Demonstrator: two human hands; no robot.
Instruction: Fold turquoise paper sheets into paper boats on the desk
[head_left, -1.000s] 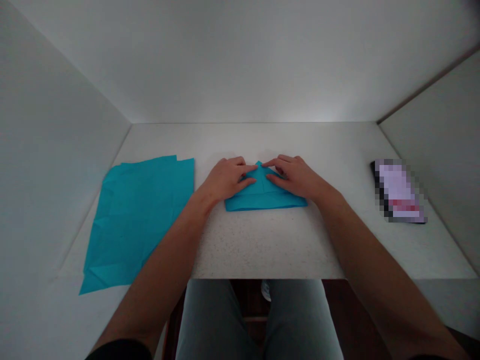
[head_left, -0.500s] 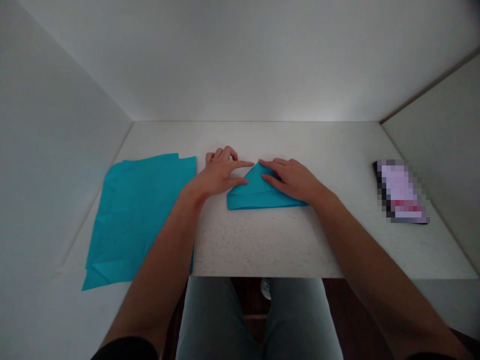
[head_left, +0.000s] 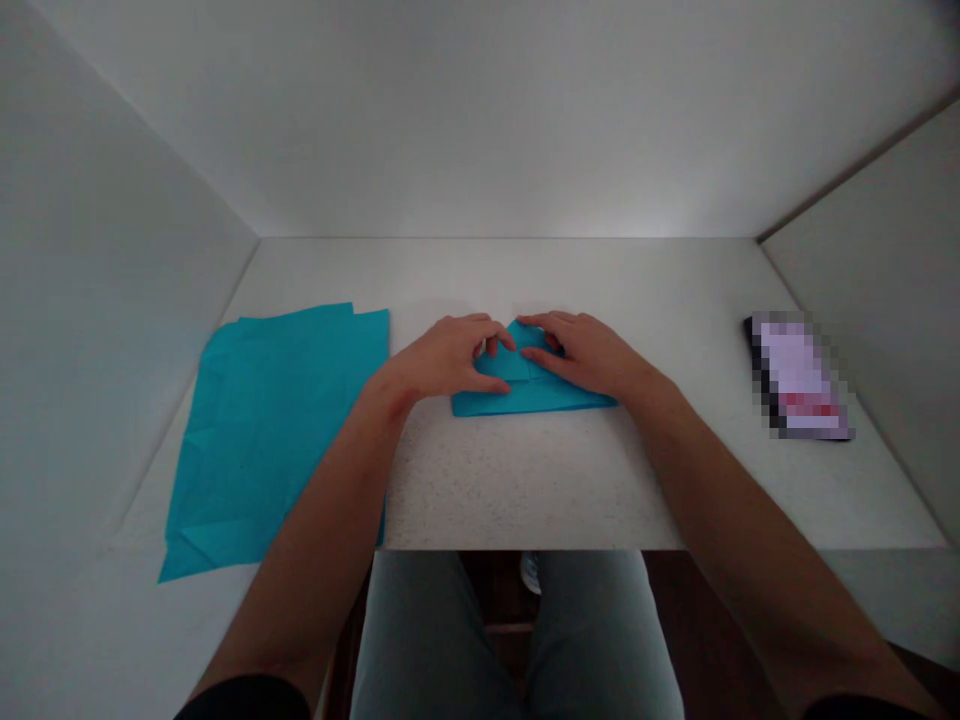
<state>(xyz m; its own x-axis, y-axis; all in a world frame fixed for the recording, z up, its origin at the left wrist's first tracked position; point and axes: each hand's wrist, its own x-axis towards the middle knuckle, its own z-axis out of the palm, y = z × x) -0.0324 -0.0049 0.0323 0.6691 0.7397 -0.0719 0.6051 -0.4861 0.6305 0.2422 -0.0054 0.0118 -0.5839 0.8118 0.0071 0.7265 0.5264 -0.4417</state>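
Observation:
A folded piece of blue paper (head_left: 540, 395) lies flat on the white table in front of me, with a pointed top and a straight band along its lower edge. My left hand (head_left: 461, 355) rests over its left part, fingers apart and bent, thumb on the paper near the band. On the right part lies my right hand (head_left: 589, 355), its index finger at the pointed tip and its thumb lower down on the paper. Its fingers are spread and press on the sheet. The paper's right side is partly hidden beneath my right hand.
Larger creased blue paper (head_left: 274, 420) lies at the left, its lower corner reaching past the table's front edge. A phone (head_left: 799, 375) with a blurred screen lies at the right. White walls (head_left: 510, 120) enclose the table (head_left: 540, 490) at the back and sides.
My left hand has moved right and inward over the folded paper, its index finger now bent instead of stretched towards the tip. My right hand has stayed nearly in place.

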